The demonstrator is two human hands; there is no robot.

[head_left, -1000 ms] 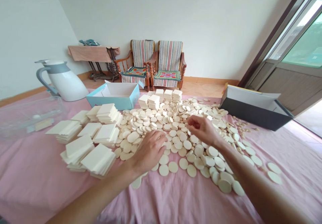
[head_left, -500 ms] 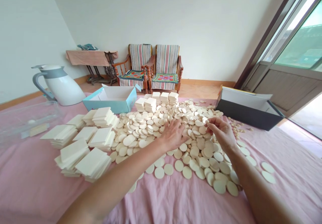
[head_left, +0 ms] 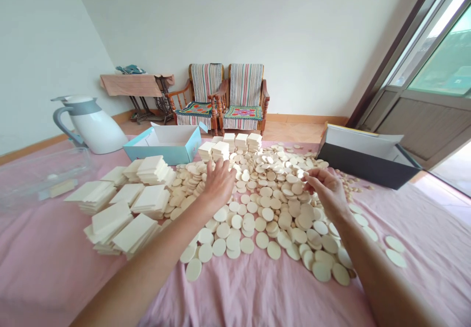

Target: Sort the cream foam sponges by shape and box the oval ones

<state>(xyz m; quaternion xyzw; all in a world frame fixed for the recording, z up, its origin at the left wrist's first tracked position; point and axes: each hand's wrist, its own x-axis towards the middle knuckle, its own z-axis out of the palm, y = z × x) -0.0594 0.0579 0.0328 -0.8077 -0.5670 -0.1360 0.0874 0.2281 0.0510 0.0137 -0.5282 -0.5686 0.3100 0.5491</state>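
Note:
Many pale round wooden discs (head_left: 267, 214) lie heaped and scattered over the pink cloth. Palm down over the heap's left part is my left hand (head_left: 220, 185), fingers apart and bent, with nothing seen held; whether its fingertips touch the discs is hard to tell. My right hand (head_left: 328, 192) hovers at the heap's right side, its thumb and index finger pinched on a small pale wooden piece (head_left: 305, 174), mostly hidden by the fingers. Square wooden tiles stand in stacks (head_left: 150, 199) left of the discs, and smaller stacks (head_left: 241, 141) are behind them.
A light-blue open box (head_left: 191, 150) stands behind the tiles, and a black open box (head_left: 368, 163) at the right. A white jug (head_left: 97, 128) and a clear plastic container (head_left: 69, 165) are on the left. Small wooden beads (head_left: 348, 188) lie near the black box.
My left hand has moved left across the heap, uncovering discs in the middle. My right hand keeps its pinch in nearly the same place. The view has shifted slightly.

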